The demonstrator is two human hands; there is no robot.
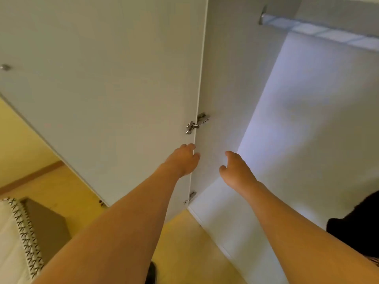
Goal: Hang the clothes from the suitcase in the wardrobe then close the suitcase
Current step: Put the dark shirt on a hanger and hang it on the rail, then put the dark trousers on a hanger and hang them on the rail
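A white wardrobe stands open in front of me. Its left door (102, 78) is swung wide, with a metal hinge (196, 123) on its inner edge. A hanging rail (320, 30) runs across the top right of the wardrobe's inside. Both my arms reach forward. My left hand (182, 160) hangs with loosely curled fingers at the hinged edge of the door and holds nothing. My right hand (235, 171) is held out inside the wardrobe opening, fingers relaxed and empty. No suitcase is in view. A dark garment (356, 228) shows at the right edge.
The wardrobe floor panel (235, 232) is white and bare. Yellow flooring (180, 242) lies below. A bed with a patterned white cover (18, 232) and a brown base sits at the lower left. A small knob (5, 67) is on the door's far left.
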